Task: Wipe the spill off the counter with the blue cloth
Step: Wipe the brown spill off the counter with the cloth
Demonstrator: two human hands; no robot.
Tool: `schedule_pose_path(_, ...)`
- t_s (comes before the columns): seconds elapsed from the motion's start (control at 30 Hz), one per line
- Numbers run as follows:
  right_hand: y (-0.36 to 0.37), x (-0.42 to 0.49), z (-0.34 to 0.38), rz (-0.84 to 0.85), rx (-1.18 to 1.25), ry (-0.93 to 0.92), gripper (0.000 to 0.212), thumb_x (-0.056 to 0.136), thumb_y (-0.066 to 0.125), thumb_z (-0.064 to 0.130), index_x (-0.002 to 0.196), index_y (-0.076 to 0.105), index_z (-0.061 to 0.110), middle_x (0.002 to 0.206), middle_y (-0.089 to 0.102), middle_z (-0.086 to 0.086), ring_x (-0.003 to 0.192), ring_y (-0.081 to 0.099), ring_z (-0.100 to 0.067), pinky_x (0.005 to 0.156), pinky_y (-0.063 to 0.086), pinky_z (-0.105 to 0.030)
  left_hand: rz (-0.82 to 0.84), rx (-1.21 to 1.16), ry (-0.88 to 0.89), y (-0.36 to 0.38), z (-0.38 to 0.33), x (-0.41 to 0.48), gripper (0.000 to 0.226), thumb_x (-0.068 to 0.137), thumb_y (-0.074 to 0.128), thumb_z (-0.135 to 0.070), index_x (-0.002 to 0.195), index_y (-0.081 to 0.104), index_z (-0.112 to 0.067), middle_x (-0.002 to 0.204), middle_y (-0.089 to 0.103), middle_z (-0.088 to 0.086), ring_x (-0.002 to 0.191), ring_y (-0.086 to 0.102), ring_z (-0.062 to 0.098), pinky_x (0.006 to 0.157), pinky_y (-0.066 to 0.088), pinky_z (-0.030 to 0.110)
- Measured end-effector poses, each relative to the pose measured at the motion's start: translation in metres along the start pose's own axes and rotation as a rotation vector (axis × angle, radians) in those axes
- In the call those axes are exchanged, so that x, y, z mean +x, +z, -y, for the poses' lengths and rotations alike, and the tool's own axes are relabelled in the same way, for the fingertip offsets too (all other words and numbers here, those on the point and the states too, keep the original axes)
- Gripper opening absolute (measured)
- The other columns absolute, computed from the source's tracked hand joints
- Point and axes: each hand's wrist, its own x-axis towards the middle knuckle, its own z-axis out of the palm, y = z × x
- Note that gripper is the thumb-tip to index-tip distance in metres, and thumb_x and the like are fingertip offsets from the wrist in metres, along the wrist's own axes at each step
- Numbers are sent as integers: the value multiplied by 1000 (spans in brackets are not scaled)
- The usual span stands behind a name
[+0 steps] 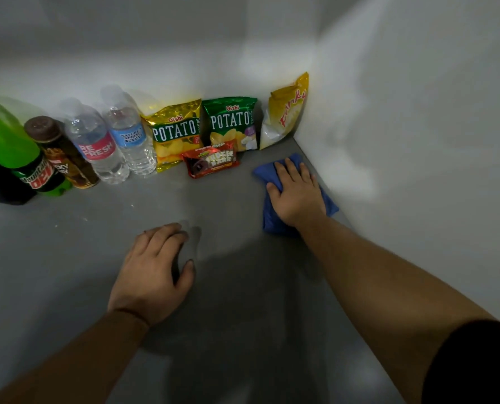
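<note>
Right hand (296, 193): flat, fingers spread, pressing blue cloth (272, 217), mostly covered. Left hand (152, 272): empty, loosely curled on counter (68, 258). Spill: indiscernible.

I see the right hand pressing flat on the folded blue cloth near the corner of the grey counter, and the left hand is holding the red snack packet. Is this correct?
Not quite. In the head view the left hand holds nothing; it rests open on the grey counter, apart from the red snack packet. The right hand does press flat on the folded blue cloth near the corner.
</note>
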Motion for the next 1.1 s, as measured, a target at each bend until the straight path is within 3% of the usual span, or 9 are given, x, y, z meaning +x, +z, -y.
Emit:
schedule_pose_path(0.2, -6, -67, -30, 39, 15, 51, 68, 102, 24, 59, 162, 22, 29, 172, 17, 0, 157, 13, -32, 128, 11, -49, -2, -25, 2, -4, -1, -2, 55, 87, 53, -49, 132, 56, -19, 144, 53, 2, 131, 47, 28, 111, 43, 48)
schedule_pose_path(0.5, -8, -197, -67, 27, 51, 125, 68, 102, 23, 61, 162, 27, 29, 171, 22, -1, 156, 20, -34, 125, 19, -52, -52, -130, 19, -15, -3, -12, 60, 82, 50, -53, 122, 64, -11, 132, 63, 12, 121, 54, 36, 109, 41, 46)
schedule_pose_path(0.7, -8, -280, -88, 3, 94, 228, 68, 102, 29, 59, 162, 29, 28, 171, 24, -3, 154, 22, -38, 126, 15, -52, -108, -259, 36, -43, -7, -62, 48, 88, 57, -46, 124, 61, -15, 135, 62, 9, 124, 54, 31, 110, 39, 43)
schedule_pose_path(0.83, -11, -314, -76, 6, 106, 301, 71, 100, 25, 60, 162, 27, 27, 171, 21, -5, 155, 18, -41, 126, 13, -54, -103, -399, 6, -52, 0, -138, 40, 86, 60, -39, 120, 62, -17, 128, 64, 3, 122, 55, 22, 108, 38, 28)
schedule_pose_path(0.93, -12, -333, -47, 37, 105, 307, 73, 99, 21, 61, 164, 24, 27, 172, 17, -4, 156, 12, -39, 127, 9, -53, -58, -438, -35, -52, 9, -203, 35, 85, 58, -39, 116, 64, -23, 119, 65, -2, 114, 58, 18, 98, 42, 20)
schedule_pose_path(1.03, -6, -353, -5, 71, 69, 217, 72, 101, 17, 62, 164, 20, 28, 173, 13, -2, 158, 7, -37, 128, 5, -53, -4, -465, -112, -51, 13, -255, 26, 87, 59, -37, 113, 59, -37, 110, 62, -10, 102, 59, 12, 82, 45, 17)
schedule_pose_path(1.1, 1, -367, 28, 96, 70, 121, 71, 102, 15, 64, 164, 19, 31, 173, 11, 0, 158, 4, -35, 128, 3, -52, -7, -493, -141, -51, 10, -278, 25, 88, 58, -36, 111, 55, -45, 105, 59, -18, 96, 57, 5, 79, 44, 15)
